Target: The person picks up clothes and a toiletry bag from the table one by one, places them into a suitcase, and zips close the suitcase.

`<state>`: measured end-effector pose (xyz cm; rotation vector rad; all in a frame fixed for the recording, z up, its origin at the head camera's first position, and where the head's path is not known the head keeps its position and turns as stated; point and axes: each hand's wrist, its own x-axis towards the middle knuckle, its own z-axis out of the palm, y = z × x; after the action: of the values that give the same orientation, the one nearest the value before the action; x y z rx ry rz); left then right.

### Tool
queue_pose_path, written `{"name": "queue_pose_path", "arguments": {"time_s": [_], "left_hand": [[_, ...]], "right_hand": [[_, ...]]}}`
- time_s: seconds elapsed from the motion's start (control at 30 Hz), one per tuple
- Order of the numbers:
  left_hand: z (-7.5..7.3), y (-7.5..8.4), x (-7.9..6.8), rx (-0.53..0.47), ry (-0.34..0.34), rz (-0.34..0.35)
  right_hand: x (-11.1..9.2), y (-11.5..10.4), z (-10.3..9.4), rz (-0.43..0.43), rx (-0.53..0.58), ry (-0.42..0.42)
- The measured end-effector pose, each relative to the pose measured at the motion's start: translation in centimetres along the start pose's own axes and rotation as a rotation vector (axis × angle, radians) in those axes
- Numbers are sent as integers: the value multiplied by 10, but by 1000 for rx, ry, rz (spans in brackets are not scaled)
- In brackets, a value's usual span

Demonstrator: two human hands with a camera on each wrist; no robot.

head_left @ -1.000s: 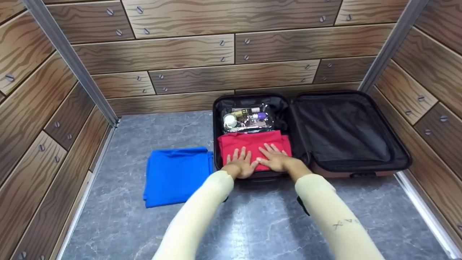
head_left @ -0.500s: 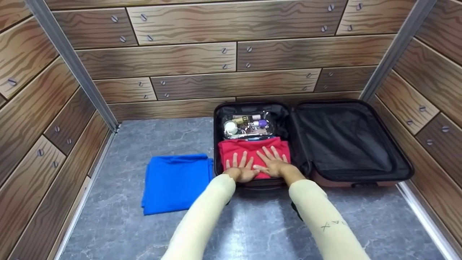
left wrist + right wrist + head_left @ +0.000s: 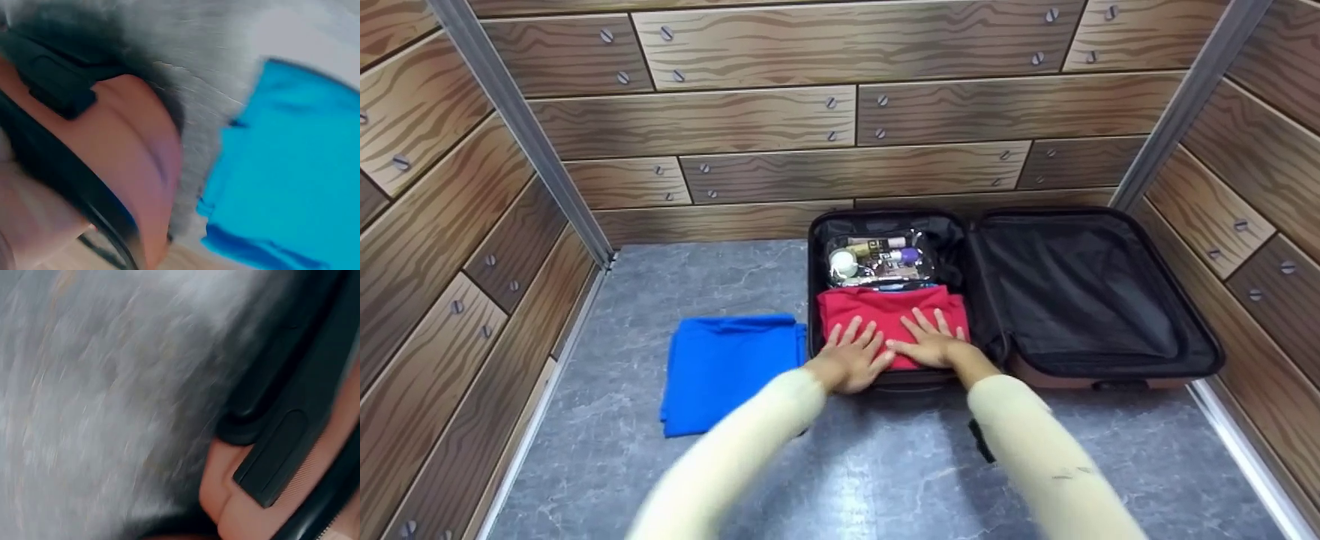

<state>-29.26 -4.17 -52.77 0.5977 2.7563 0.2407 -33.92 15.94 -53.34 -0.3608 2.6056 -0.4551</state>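
Observation:
A folded red cloth (image 3: 877,301) lies in the near half of the open suitcase's left shell (image 3: 814,285). My left hand (image 3: 851,363) rests on the cloth's near left part, fingers spread and straight, its heel over the suitcase's near rim. Flat on the cloth's right side is my right hand (image 3: 936,348), fingers also spread. Behind the cloth sits a clear pouch (image 3: 877,259) with small bottles and a white round jar inside. In the left wrist view, the suitcase's pinkish outer side (image 3: 132,129) appears beside a folded blue cloth (image 3: 292,163).
The folded blue cloth (image 3: 731,371) lies on the grey marbled floor (image 3: 607,450), just left of the suitcase. The black-lined right shell (image 3: 1080,289) lies open, near the right wall. Wood-patterned panels (image 3: 780,67) enclose the back and both sides.
My left hand has shifted slightly left and toward me on the red cloth, and its forearm has swung out to the left. The right hand stays on the cloth. The head view has tilted slightly.

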Motion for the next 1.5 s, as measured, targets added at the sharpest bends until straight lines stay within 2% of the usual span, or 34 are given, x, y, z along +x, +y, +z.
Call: {"name": "queue_pose_path", "arguments": {"time_s": [0.07, 0.13, 0.2, 0.27, 0.33, 0.43, 0.57, 0.67, 0.77, 0.83, 0.9, 1.0, 1.1, 1.2, 1.3, 1.37, 1.5], "left_hand": [[1, -21, -22, 60, 104, 91], [2, -47, -45, 98, 215, 151], [5, -75, -68, 108, 298, 171], [7, -101, -91, 117, 347, 170], [10, -123, -110, 115, 365, 153], [16, -147, -131, 134, 358, 129], [25, -170, -151, 151, 301, 125], [33, -182, -158, 157, 213, 112], [43, -189, -161, 174, 103, 37], [50, -190, -161, 192, 45, -27], [58, -191, -158, 223, 15, -78], [68, -189, -154, 264, 16, -106], [74, -186, -147, 304, 49, -86], [75, -187, -144, 362, 130, -51], [77, -192, -146, 432, 262, -20], [78, -194, -141, 471, 367, 7], [75, -194, -127, 455, 525, 33]], "right_hand": [[-2, -3, -2, -1, 28, 39], [-4, -9, -3, -28, 21, 123], [-4, -19, -1, -74, -7, 233], [-3, -32, 3, -132, -49, 327], [-4, -47, 9, -199, -89, 388], [-6, -72, 22, -304, -151, 438], [-9, -106, 44, -437, -329, 459], [-10, -132, 67, -536, -514, 461], [-11, -155, 93, -623, -609, 424], [-10, -167, 108, -647, -610, 374], [-8, -176, 120, -632, -575, 314], [-3, -183, 133, -572, -511, 241], [3, -183, 139, -485, -459, 143], [8, -187, 139, -409, -478, 73], [13, -199, 136, -372, -532, 39], [13, -204, 133, -355, -552, 27], [13, -209, 131, -319, -562, 18]]}}
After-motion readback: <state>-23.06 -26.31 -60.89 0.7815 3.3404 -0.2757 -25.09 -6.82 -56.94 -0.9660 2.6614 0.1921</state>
